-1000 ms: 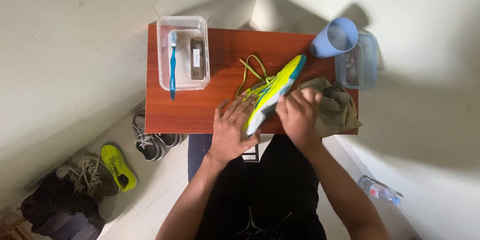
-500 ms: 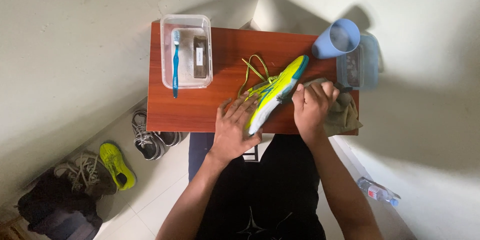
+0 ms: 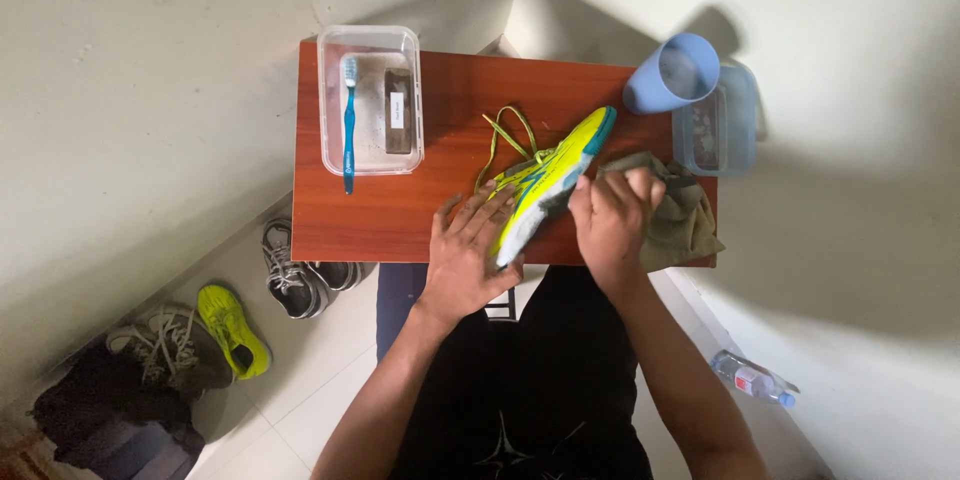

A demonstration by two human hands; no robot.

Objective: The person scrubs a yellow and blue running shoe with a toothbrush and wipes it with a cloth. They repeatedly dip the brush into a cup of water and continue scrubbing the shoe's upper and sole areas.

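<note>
— Well, lying tilted on its side across the red-brown table (image 3: 400,225): yellow-green shoe (image 3: 553,180), sole edge turned toward the right, toe pointing away toward the far right corner

— Held how?

— Steadied by the left hand (image 3: 468,255), fingers spread flat over the upper near the heel, pressing rather than pinching; probably so as to keep the sole edge exposed and stop any sliding

— And the right hand (image 3: 612,218)?

— Curled, fingers pressed together around a bunched olive-grey cloth (image 3: 680,220), knuckles right against the shoe's side; rest of the cloth draped over the table's near right corner

— Laces?

— Yellow laces (image 3: 505,135) loosened and trailing out in a loop across the wood, away from the hands, out of the cloth's way

— Anything else within reach?

— Clear plastic tub (image 3: 370,100) at the far left, blue toothbrush (image 3: 348,125) laid along it and a dark block beside that; hard to tell what the block is. Blue cup (image 3: 672,72) at the far right, just beside a second clear container (image 3: 715,125), both close to the right hand's side

— Below the table?

— Grey sneaker (image 3: 295,280) and another yellow-green shoe (image 3: 232,330) on the floor, plus a plastic bottle (image 3: 752,380) lying well apart on the right
</note>
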